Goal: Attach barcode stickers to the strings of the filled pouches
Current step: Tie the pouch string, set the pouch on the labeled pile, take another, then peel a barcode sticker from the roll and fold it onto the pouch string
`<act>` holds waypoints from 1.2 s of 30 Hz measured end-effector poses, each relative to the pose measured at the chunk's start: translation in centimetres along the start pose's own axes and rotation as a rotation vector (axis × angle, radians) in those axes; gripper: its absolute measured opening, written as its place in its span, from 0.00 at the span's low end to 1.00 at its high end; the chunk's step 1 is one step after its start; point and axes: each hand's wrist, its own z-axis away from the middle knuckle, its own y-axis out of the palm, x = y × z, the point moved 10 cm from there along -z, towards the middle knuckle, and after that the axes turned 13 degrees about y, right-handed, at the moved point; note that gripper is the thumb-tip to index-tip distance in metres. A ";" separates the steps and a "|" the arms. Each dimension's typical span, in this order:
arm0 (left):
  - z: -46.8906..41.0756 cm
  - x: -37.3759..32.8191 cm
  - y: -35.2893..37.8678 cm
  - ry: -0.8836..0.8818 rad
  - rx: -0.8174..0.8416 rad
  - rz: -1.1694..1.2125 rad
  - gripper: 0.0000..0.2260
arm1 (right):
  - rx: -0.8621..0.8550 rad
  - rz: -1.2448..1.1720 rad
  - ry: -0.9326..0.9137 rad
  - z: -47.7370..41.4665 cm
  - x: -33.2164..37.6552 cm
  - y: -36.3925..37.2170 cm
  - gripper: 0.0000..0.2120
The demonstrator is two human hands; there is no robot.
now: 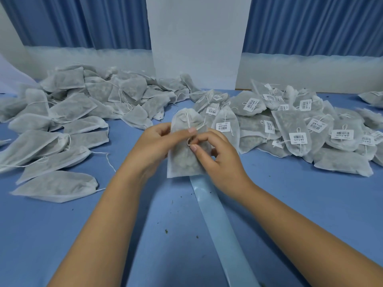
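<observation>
A filled white mesh pouch stands tilted in the middle of the blue table, held between both hands. My left hand grips its left side, thumb lying across the front near the white string. My right hand pinches a loop of that string against the pouch front. No sticker shows on this pouch. A pale blue empty backing strip runs from under the pouch toward the near edge.
A heap of unlabelled pouches covers the left half of the table. Pouches with barcode stickers are piled on the right. A white panel and blue curtains stand behind. Small crumbs dot the blue table.
</observation>
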 end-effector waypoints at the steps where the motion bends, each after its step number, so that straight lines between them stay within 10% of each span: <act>1: 0.1 0.2 0.2 -0.023 0.032 -0.004 0.10 | 0.007 -0.001 0.007 -0.1 -0.2 0.0 0.02; 12: 0.1 5.7 -5.4 -0.335 -0.132 0.124 0.08 | -0.019 0.104 0.566 -1.2 -8.9 -1.3 0.13; 36: 1.8 8.6 0.1 -0.637 0.036 0.717 0.20 | 0.175 -0.073 0.361 -0.9 -6.6 0.4 0.14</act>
